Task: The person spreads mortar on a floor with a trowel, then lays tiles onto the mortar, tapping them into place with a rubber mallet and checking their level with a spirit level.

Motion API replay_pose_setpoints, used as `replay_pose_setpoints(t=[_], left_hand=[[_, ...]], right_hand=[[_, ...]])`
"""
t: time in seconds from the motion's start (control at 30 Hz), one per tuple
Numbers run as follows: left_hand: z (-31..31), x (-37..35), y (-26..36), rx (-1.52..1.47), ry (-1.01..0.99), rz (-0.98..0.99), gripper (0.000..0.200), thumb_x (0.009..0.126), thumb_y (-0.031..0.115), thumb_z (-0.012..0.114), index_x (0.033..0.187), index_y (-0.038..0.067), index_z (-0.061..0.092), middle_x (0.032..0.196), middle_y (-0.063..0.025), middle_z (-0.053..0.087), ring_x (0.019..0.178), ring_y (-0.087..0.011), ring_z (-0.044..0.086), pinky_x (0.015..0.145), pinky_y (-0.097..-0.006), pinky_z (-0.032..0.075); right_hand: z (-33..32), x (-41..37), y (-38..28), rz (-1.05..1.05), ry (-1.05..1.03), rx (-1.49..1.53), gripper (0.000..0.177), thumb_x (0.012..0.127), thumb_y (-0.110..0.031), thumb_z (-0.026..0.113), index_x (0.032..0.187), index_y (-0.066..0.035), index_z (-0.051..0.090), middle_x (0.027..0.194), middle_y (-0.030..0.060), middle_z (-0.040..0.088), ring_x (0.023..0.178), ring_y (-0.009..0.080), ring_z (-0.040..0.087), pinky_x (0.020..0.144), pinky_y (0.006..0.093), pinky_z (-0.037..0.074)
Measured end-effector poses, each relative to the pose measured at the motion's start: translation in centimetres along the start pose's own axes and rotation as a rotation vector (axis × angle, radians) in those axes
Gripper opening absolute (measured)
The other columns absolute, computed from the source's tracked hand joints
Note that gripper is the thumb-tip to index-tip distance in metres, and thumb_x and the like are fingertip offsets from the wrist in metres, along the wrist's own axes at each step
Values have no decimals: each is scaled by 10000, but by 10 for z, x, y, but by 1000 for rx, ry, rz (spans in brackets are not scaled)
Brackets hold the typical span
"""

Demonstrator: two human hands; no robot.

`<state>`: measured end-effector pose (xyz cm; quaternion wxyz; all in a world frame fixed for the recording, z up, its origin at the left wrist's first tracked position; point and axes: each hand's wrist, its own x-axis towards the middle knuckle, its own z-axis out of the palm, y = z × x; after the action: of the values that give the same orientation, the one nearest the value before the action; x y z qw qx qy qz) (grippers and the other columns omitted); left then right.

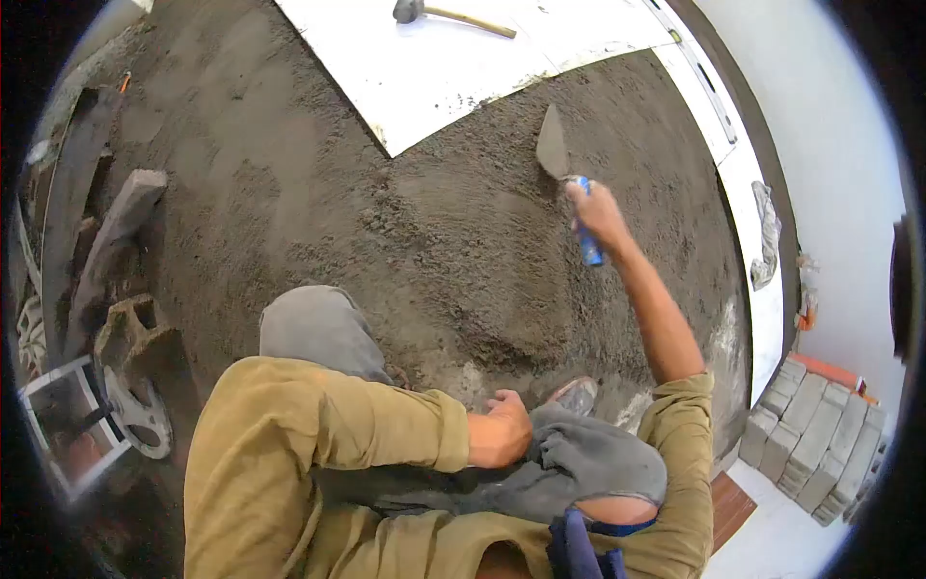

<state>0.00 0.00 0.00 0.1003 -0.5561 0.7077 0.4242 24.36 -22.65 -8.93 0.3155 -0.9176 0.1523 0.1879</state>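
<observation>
My right hand [600, 218] is wrapped round the blue handle of a pointed trowel [552, 145], whose blade points away from me over the grey mortar bed [453, 232]. Below the blade the mortar looks rough and crumbly, with a smoother hollow nearer my feet. My left hand [503, 427] rests by my bent leg, close to my shoe [576, 394], with its fingers curled in; what they may hold is hidden. Large white tiles [415, 72] lie at the far side of the mortar, their corner pointing toward me.
A mallet [453, 16] lies on the white tiles. Along the right wall are a spirit level [709, 87], a crumpled cloth [765, 236] and stacked grey blocks [815, 434]. To the left stand a concrete piece [125, 212], a broken block [140, 338] and a metal frame [58, 386].
</observation>
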Motion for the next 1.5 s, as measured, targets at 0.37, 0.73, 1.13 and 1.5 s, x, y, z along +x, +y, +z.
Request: replay_pose_setpoints(t=[0.37,0.73,1.13,1.5], left_hand=[[-7,-41,6,33,88,8,313,904,304,582,1081,86,719,1044,-151,705,900,-365,667,804,-554,438],[-3,-23,-2,13,-22,70,395,899,324,590,1184,61,666,1071,-153,696,922,-368,671,815,-570,445],[-10,-45,-10,10,20,117,537,911,322,567,1357,26,526,1043,-111,695,854,-297,678,752,-506,459],[15,-75,-21,45,522,136,185,855,210,541,891,90,676,868,-80,616,804,-240,588,669,-392,374]], right_hand=[[-28,73,-54,-318,308,-343,387,900,-370,603,1020,-2,604,956,256,681,923,437,658,788,513,512],[-18,44,-89,-526,211,-530,296,872,-216,617,1125,-75,555,1054,219,643,957,405,648,791,527,527],[26,-29,-115,-484,-94,-178,332,866,-293,624,1098,-56,617,1010,240,671,998,438,628,872,505,504],[-48,3,-39,-262,152,-336,359,840,-310,620,1128,-95,620,1059,185,679,1006,396,647,842,525,528]])
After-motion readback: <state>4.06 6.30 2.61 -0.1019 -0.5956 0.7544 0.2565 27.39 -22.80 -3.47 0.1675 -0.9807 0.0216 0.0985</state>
